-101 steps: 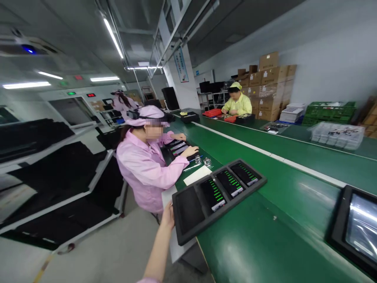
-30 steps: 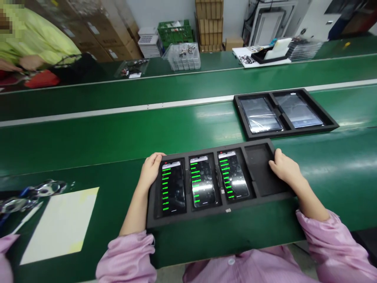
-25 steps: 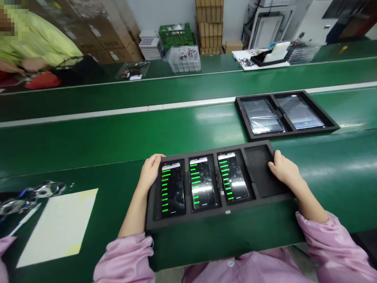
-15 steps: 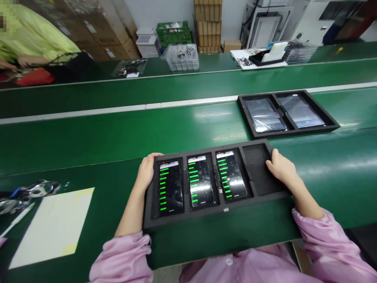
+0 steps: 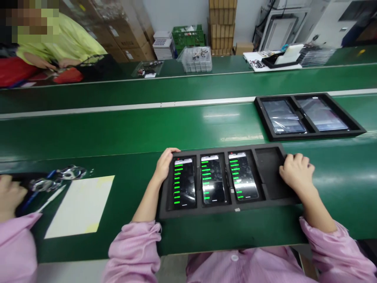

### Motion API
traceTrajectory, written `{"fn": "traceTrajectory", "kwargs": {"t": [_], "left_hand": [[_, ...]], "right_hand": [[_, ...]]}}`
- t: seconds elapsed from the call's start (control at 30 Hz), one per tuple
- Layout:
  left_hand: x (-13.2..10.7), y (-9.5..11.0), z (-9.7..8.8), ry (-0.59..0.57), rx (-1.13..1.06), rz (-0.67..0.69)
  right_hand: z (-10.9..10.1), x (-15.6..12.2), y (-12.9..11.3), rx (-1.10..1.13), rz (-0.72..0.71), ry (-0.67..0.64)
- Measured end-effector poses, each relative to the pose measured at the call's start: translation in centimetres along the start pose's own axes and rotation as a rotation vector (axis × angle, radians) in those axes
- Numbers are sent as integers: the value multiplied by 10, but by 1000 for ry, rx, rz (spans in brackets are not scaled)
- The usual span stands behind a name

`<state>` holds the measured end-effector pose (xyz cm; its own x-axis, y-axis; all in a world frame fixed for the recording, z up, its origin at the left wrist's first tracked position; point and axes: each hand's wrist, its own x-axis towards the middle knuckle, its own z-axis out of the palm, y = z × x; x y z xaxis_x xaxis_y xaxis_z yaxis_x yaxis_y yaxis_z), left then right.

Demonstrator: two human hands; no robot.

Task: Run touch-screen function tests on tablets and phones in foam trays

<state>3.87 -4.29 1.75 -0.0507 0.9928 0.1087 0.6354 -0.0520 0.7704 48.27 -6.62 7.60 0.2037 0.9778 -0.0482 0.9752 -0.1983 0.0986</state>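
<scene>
A long black foam tray (image 5: pixel 218 209) lies on the green bench in front of me. Smartphones with lit screens and green text lines fill three of its slots: a left phone (image 5: pixel 185 184), a middle phone (image 5: pixel 213 179) and a right phone (image 5: pixel 244 175). The slot at the right end (image 5: pixel 269 165) holds nothing. My left hand (image 5: pixel 165 165) is closed round the tray's left end, fingers over the far corner. At the right end my right hand (image 5: pixel 298 173) has its fingers curled, thumb side against the tray's edge; its fingertips are partly hidden.
Beyond to the right, a second black tray (image 5: pixel 309 136) holds two tablets. On the left lie a paper sheet (image 5: pixel 81 206), a white pen (image 5: pixel 53 198) and coiled cables. A co-worker's hand (image 5: pixel 10 196) is beside them. Another person (image 5: pixel 73 39) works across the bench.
My view has turned left, and a neighbour's hand and pink sleeve have come in at the left. My right hand's thumb has drawn back from the empty slot to the tray's edge.
</scene>
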Motion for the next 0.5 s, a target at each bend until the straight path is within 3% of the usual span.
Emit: {"fn": "traceTrajectory", "kwargs": {"t": [0.07,0.1,0.2,0.23,0.27,0.37,0.43,0.5], "left_hand": [[-5,8,2,-48,40,52],[-8,11,2,-65,74,57],[-13,15,-2,-140,166,45],[-15,15,-5,-181,182,52],[-17,14,-8,-229,190,65],[-27,9,-20,-393,190,124],[-34,6,-27,-509,187,147],[-41,3,-32,-608,178,152]], "right_hand": [[-1,-24,-15,116,-102,252],[-1,-37,-26,227,-231,323],[6,-71,-70,494,-711,345],[9,-79,-87,501,-773,334],[12,-84,-102,468,-767,318],[18,-92,-136,275,-562,240],[17,-98,-141,160,-512,170],[11,-111,-132,86,-573,125]]}}
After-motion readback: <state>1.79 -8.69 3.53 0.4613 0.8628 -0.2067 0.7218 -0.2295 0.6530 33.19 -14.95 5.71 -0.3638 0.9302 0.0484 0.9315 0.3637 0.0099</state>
